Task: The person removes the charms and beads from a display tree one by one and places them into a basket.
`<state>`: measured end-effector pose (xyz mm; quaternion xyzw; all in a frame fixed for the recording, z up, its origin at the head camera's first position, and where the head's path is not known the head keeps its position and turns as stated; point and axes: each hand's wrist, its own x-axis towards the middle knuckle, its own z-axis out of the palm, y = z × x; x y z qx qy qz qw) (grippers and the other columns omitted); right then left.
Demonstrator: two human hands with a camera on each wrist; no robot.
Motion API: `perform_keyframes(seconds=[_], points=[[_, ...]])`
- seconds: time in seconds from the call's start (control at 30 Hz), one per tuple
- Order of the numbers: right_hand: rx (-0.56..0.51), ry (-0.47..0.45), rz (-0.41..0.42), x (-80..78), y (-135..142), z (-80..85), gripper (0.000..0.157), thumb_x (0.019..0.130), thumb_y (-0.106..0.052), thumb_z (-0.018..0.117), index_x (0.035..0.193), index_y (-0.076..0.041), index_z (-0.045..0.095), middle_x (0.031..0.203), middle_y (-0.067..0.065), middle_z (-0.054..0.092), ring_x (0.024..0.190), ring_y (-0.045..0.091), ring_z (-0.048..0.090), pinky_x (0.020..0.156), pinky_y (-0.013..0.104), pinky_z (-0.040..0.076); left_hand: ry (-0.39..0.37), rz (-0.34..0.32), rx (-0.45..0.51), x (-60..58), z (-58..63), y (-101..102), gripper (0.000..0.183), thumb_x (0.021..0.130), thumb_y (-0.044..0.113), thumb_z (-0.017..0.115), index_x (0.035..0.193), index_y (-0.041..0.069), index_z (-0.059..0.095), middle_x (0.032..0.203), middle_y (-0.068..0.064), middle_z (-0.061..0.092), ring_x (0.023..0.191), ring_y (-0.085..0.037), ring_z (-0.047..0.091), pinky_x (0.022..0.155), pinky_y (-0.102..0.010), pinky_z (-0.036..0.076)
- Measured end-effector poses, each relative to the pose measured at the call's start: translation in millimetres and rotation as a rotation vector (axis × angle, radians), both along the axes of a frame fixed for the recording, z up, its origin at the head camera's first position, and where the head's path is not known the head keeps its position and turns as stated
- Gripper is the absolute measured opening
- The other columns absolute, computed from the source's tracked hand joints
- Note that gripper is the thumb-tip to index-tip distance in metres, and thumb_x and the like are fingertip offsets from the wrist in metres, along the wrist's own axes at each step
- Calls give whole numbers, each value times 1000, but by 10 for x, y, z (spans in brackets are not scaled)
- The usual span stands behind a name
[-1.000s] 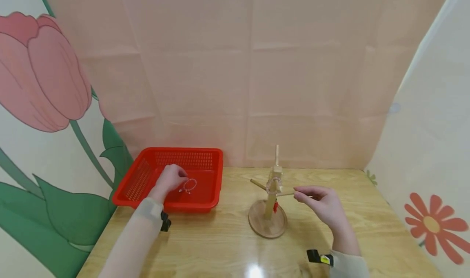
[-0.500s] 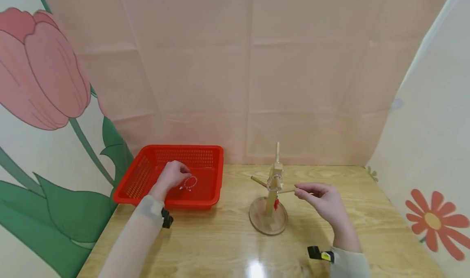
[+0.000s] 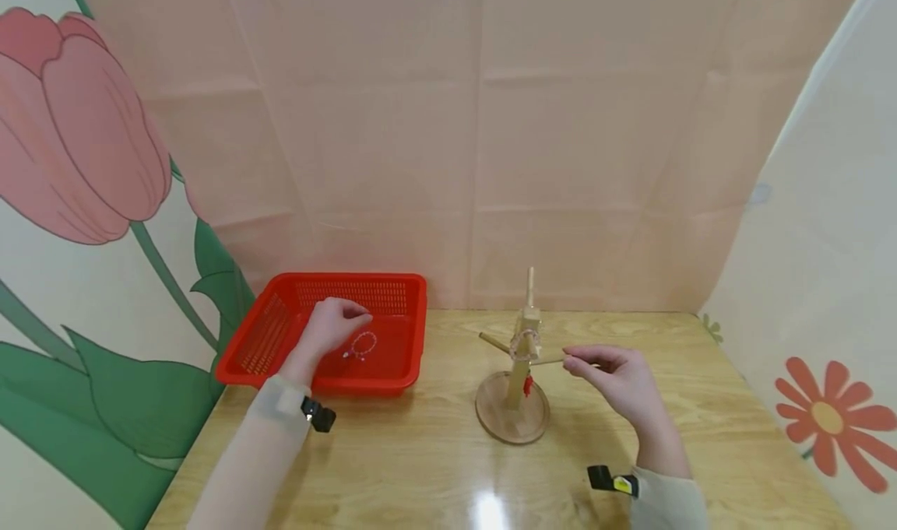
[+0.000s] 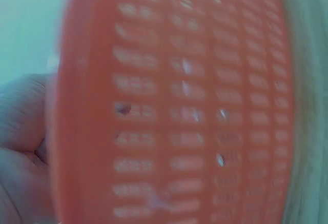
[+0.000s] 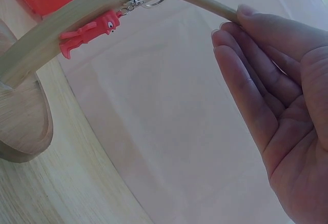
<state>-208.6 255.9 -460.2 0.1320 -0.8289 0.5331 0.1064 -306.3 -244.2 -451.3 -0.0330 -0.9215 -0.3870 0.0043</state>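
My left hand (image 3: 332,329) hovers over the red basket (image 3: 413,343), fingertips a little above a pink beaded bracelet (image 3: 363,345) with charms, which lies on the basket floor. Nothing shows between those fingers. In the left wrist view the slotted wall (image 4: 161,126) hides most of that hand. My right hand (image 3: 620,378) pinches the end of a thin peg (image 5: 205,2) on the wooden stand (image 3: 516,390) between thumb and forefinger. A red figure keychain (image 5: 95,32) hangs by its ring at the base of this peg. Another beaded bracelet (image 3: 524,345) hangs on the stand.
The stand's round base (image 3: 511,429) rests on the wooden table (image 3: 420,468), right of the basket. Other pegs stick out, one to the left (image 3: 494,342). A pink sheet (image 3: 364,125) closes the back, and flowered panels flank both sides.
My left hand has risen slightly and shifted right, away from the bracelet in the basket. The right hand has kept its pinch on the peg. The whole view has drifted up slightly.
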Motion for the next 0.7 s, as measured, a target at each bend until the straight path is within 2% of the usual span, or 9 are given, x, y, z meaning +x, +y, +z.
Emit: perform_keyframes(seconds=[0.17, 0.33, 0.53, 0.7], points=[[8, -6, -4, -4, 4, -1, 22, 99, -16, 80, 116, -1, 81, 104, 3, 82, 89, 10, 77, 77, 23, 61, 65, 16, 87, 130, 103, 92, 30, 101, 31, 78, 127, 17, 80, 118, -4, 78, 101, -27, 72, 94, -46, 62], [10, -19, -3, -4, 4, 6, 23, 99, -16, 80, 116, -1, 81, 104, 3, 82, 88, 10, 76, 76, 22, 61, 120, 14, 215, 319, 214, 272, 29, 100, 31, 79, 125, 16, 80, 117, -4, 79, 102, -26, 73, 94, -45, 62], [8, -24, -7, -1, -7, 21, 23, 99, -17, 81, 116, -2, 81, 104, 2, 82, 88, 10, 76, 77, 22, 60, 217, -11, 351, 514, 259, 502, 24, 100, 28, 79, 121, 15, 82, 112, -1, 80, 101, -23, 74, 92, -40, 62], [22, -8, -12, -1, -10, 31, 22, 98, -17, 81, 115, -3, 82, 103, 1, 82, 88, 9, 76, 76, 21, 60, 291, -41, 397, 635, 260, 667, 21, 100, 23, 80, 119, 15, 83, 110, 1, 81, 99, -19, 75, 91, -37, 63]])
